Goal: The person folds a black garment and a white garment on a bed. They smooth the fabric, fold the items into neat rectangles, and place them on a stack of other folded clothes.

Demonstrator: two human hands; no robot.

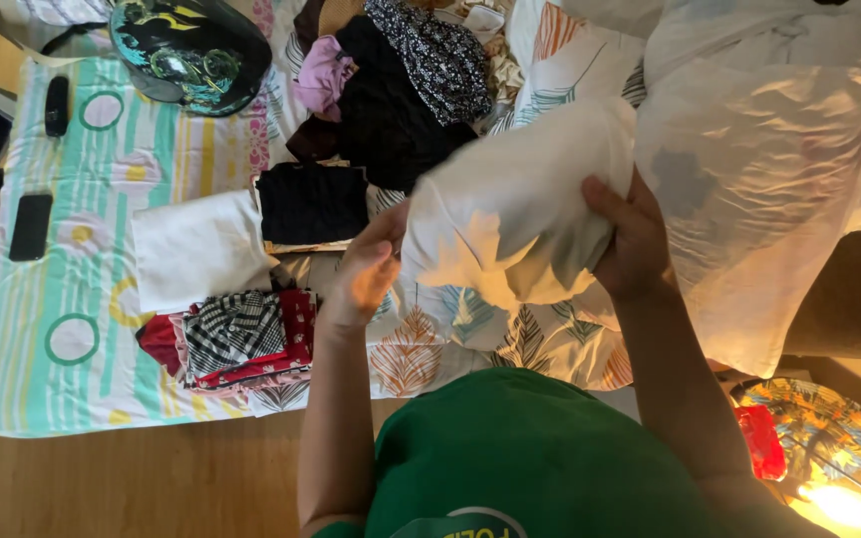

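Now, hands: both hands hold one white cloth [510,214] up over the bed.
Right hand [635,244]: closed on the right side of the cloth, fingers curled into the folds.
Left hand [366,269]: blurry, at the left edge of the cloth, fingers bent on it.
White cloth: soft and puffy, bunched into a big lump between the hands, with wrinkles and a faint leaf shadow on it.
Left of the left hand: a flat folded white piece [196,249], a folded black piece [311,202], and a stack of checked and red clothes [241,339].
Above the hands: a messy pile of dark clothes [391,90].
Under the hands: a sheet with leaf prints [510,344].
Far left: a black phone [30,227] on a striped blanket [72,299].
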